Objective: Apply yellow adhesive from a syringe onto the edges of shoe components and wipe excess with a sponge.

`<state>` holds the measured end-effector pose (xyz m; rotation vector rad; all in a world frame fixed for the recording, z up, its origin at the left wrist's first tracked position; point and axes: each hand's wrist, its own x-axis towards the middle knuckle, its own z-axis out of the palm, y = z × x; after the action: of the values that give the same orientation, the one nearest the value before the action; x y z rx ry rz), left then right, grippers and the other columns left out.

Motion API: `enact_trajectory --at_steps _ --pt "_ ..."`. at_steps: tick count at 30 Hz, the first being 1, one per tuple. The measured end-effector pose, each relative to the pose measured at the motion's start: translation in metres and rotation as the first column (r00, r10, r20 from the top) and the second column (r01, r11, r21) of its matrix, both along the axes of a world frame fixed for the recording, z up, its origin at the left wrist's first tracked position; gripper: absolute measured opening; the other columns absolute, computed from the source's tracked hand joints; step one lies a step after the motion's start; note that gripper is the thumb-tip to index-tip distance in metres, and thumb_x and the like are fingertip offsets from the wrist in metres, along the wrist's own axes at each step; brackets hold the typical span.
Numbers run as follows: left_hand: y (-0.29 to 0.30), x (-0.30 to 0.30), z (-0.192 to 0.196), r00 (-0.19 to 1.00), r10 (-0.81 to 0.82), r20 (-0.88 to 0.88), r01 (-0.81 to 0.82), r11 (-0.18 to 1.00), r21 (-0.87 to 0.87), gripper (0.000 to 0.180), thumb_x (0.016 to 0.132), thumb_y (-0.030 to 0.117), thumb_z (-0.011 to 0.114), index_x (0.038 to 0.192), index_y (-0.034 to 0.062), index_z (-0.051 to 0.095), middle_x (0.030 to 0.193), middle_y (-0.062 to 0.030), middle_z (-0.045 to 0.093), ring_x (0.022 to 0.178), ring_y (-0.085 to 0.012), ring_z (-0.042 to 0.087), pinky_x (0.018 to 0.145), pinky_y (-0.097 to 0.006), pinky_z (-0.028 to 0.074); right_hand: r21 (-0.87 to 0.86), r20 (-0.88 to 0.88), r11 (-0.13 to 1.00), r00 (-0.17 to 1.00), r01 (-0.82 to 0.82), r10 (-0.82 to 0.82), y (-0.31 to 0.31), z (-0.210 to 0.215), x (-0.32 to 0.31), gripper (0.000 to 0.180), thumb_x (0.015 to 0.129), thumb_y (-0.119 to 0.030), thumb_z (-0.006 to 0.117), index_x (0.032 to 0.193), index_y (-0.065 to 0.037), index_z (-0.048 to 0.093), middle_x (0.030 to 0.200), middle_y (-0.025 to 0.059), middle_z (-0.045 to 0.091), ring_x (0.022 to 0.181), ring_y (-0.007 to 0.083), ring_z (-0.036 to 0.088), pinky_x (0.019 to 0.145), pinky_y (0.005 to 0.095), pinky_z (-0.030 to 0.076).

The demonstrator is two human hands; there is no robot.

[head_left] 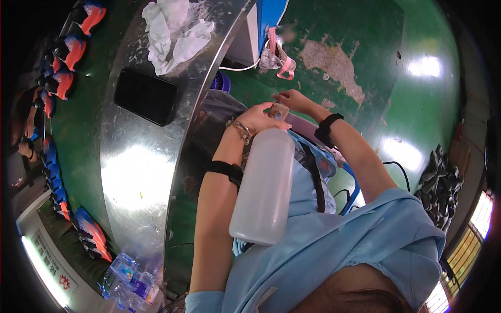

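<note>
The left hand [257, 119] partly hides a small brown thing [279, 110], perhaps too small to name. The right hand's [295, 100] palm is hidden. The top edge cuts off the white paper [159, 36].

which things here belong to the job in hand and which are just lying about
Seemingly part of the job:
translucent white cylindrical plastic bottle, its top at the left hand's grip, with the right hand's grip close by

Apparently just lying about:
black rectangular phone on the grey metal table
crumpled white tissue-like sheets
heaped black pieces, kind unclear
</note>
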<state>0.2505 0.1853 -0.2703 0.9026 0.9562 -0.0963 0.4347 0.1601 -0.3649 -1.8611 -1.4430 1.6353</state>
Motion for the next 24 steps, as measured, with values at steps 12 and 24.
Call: enact_trajectory --at_steps 12,24 --pt "-0.001 0.001 0.004 0.996 0.031 0.089 -0.027 0.999 -0.047 0.068 0.061 0.022 0.08 0.115 -0.0046 0.048 0.097 -0.011 0.06 0.081 -0.0139 0.058 0.069 -0.025 0.047 -0.008 0.07 0.996 0.994 -0.087 0.088 0.001 0.001 0.008 0.044 0.083 -0.042 0.052 0.096 -0.002 0.065 0.087 0.019 0.064 0.078 0.0304 0.061 0.071 0.0375 0.046" --pt "-0.007 -0.003 -0.017 0.997 0.018 0.07 -0.034 0.971 0.236 0.048 0.085 0.015 0.06 0.124 -0.0055 0.041 0.114 -0.0135 0.052 0.103 -0.015 0.049 0.084 -0.027 0.043 -0.006 0.004 1.0 1.0 -0.017 0.017 0.001 0.005 0.003 0.04 0.084 -0.037 0.053 0.097 0.0 0.063 0.086 0.0185 0.064 0.078 0.0279 0.061 0.072 0.0359 0.046"
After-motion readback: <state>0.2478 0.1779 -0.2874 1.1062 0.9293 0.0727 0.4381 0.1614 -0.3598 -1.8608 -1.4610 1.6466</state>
